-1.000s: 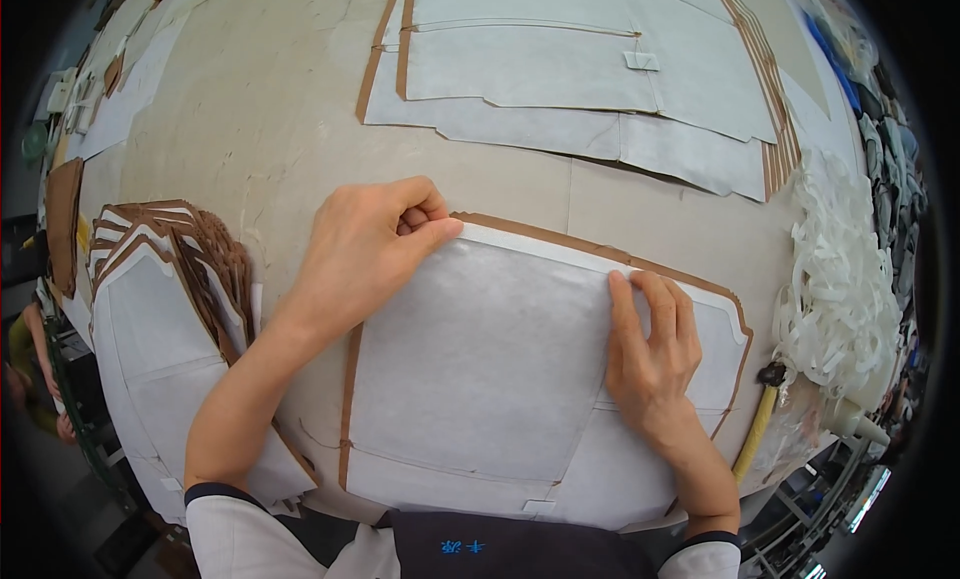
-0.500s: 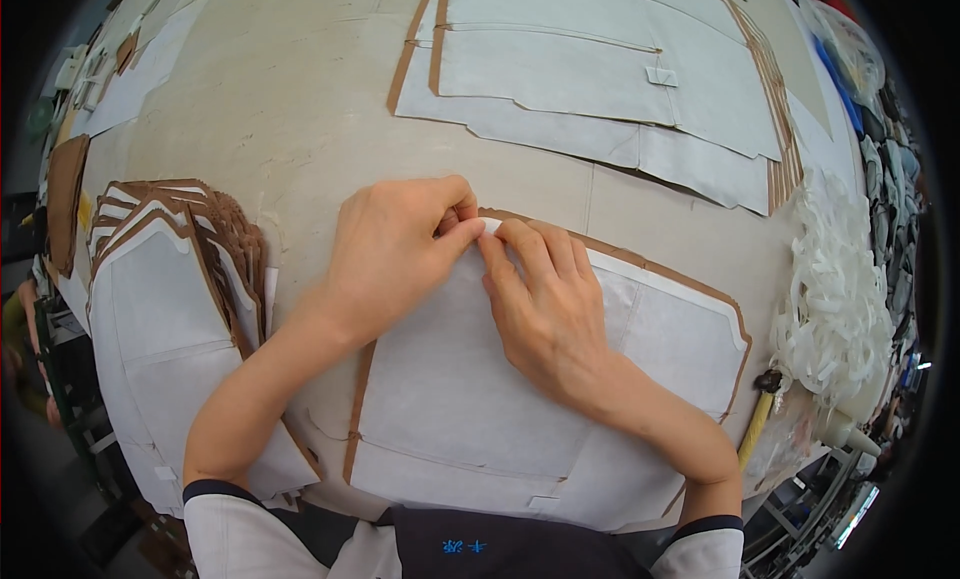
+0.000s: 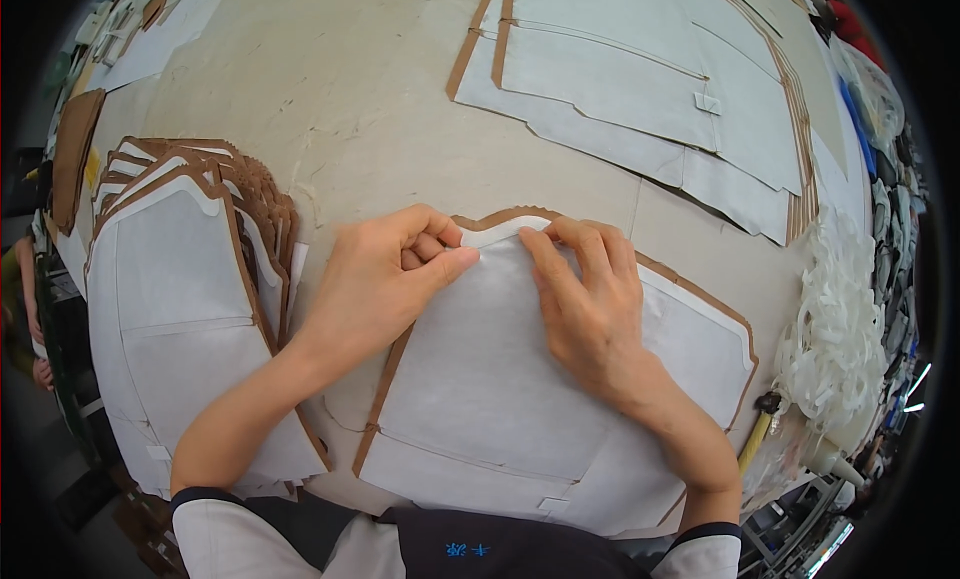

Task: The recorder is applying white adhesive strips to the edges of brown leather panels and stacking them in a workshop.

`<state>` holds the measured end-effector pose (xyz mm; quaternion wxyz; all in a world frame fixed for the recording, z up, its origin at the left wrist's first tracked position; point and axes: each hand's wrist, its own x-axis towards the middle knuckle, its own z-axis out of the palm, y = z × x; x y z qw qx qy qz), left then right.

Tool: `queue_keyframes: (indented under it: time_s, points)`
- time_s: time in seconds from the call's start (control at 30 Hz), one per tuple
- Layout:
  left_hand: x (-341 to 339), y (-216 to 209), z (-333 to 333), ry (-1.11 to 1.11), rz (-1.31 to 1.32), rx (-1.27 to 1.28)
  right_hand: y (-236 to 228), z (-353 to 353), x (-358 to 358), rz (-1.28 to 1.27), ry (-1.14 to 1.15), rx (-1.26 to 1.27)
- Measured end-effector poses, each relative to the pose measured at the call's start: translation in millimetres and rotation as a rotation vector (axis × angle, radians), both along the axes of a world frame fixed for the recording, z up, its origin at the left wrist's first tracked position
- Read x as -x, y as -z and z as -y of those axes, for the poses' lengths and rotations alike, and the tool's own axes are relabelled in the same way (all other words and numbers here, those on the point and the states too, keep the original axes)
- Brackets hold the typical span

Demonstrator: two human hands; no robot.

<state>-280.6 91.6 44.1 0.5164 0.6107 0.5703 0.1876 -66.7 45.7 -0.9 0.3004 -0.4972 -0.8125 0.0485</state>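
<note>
The left hand (image 3: 390,261) is bending over the upper left corner of a pale, brown-edged panel (image 3: 490,379), its grip drawing thumb and forefinger together on a white strip (image 3: 497,229). The right hand (image 3: 597,304) is resting its fingertips on the same strip, just to the right; whether its grip is pinching the strip or only pressing it down, I cannot tell. Between the hands the strip is curving along the panel's far edge, with a brown margin showing beyond it. The panel is lying on the desk (image 3: 330,89) in front of the person, both forearms crossing over it.

On the left, a stack (image 3: 180,279) of similar pieces is fanning out beside the left forearm. Farther off, larger panels (image 3: 620,79) are overlapping. On the right, a tangle (image 3: 835,324) of white ribbons is lying beyond a yellow rod (image 3: 756,439). A folded brown piece (image 3: 78,159) is lying near the desk's left edge.
</note>
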Motion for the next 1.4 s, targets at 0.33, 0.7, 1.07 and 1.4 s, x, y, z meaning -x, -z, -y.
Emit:
queue_keyframes:
  time_s: [0.33,0.7,1.07,1.4]
  points:
    - [-6,6,-4,0.019,-0.066,-0.085,0,-3,-1,0.082,-0.031,-0.034]
    - [-6,9,-4,0.035,-0.191,-0.192,3,-4,17,0.087,-0.164,-0.119]
    - [27,-7,57,-0.068,-0.087,-0.201,-10,24,-3,0.137,-0.168,0.123]
    - [57,-8,128,-0.162,0.022,-0.051,-23,221,-153,0.166,0.692,0.183]
